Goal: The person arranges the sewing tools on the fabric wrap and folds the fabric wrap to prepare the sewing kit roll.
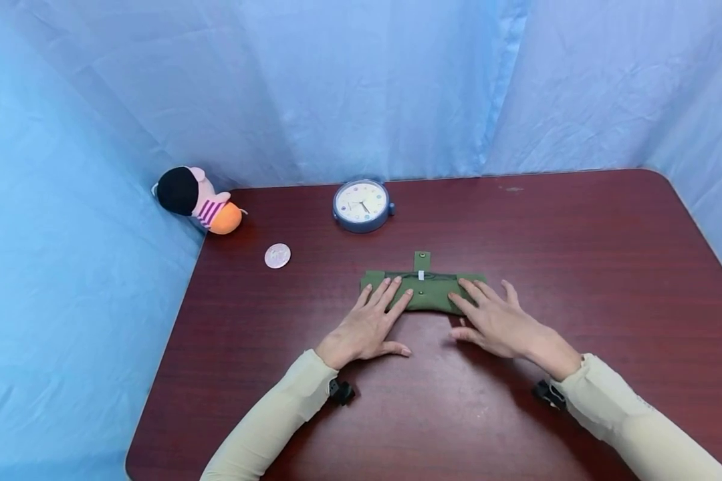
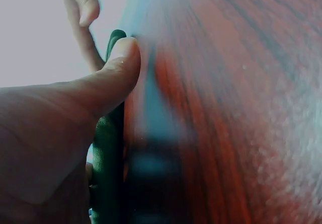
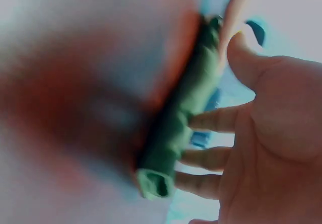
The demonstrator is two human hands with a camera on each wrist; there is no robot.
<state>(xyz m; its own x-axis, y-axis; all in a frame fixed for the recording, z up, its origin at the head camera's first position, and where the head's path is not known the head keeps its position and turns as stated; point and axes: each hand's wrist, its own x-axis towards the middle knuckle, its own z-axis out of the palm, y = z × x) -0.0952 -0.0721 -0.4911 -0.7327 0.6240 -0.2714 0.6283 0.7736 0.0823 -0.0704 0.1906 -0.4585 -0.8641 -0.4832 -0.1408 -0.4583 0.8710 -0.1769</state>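
A folded green fabric pouch [image 1: 433,301] lies flat and lengthwise on the table, with a narrow snap strap [image 1: 422,262] sticking out from its far edge. Dark cord and a small white tag run along its top. My left hand [image 1: 366,329] rests its outstretched fingertips on the pouch's left half, thumb spread to the side. On the right half, my right hand [image 1: 501,325] touches it with straight, spread fingers. The right wrist view shows the pouch [image 3: 186,108] as a thick roll with a hollow open end, fingertips against its side.
Behind the pouch stands a round blue clock [image 1: 362,207]. A pale round disc [image 1: 277,256] lies to the left, and a plush toy [image 1: 201,200] sits at the table's far left corner. Blue curtains [image 1: 361,87] hang around the dark red wooden table [image 1: 577,267].
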